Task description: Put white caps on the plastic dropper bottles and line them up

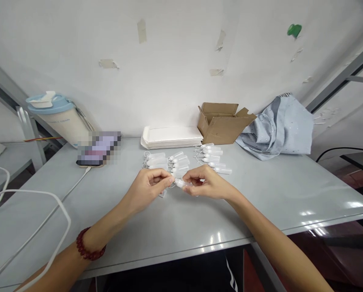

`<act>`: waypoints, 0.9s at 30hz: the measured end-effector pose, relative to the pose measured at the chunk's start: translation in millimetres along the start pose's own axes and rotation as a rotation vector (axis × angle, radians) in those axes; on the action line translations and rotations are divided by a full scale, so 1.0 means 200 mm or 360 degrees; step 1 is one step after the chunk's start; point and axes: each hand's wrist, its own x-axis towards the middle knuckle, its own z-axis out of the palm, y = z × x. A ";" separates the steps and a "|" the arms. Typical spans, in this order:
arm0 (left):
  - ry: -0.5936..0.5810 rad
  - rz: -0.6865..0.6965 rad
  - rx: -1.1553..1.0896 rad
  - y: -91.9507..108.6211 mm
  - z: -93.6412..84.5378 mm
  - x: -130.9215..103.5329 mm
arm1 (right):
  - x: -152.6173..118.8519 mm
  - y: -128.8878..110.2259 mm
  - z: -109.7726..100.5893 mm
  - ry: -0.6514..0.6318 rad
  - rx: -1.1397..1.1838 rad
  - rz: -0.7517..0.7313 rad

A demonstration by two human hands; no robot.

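Observation:
Several small translucent white bottles with white looped cords lie in three groups on the grey table: a left group (157,160), a middle group (180,162) and a right group (212,154). In front of the middle group, my right hand (206,181) pinches another such bottle (180,183) between thumb and fingers. Its cap end points toward my left hand (151,187), whose thumb and index finger are pressed together on the cord at that end. A small piece (162,194) lies partly hidden beside my left fingertips.
Behind the bottles are a stack of white envelopes (172,137) and an open cardboard box (225,129). Blue-grey cloth (278,129) lies at right. At left are a phone (99,148), a tumbler (60,117) and a white cable (73,185) crossing the table (175,235).

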 end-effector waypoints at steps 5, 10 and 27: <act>-0.0019 0.0073 0.0058 0.00 -0.04 0.01 | 0.01 0.01 0.01 0.0165 -0.0100 -0.0030; 0.0030 0.0049 0.0149 0.01 -0.09 0.02 | 0.01 0.00 -0.01 0.0256 -0.0154 -0.0044; 0.0021 0.0107 0.0034 -0.03 -0.03 0.01 | 0.00 0.00 0.00 0.0220 -0.0171 -0.0125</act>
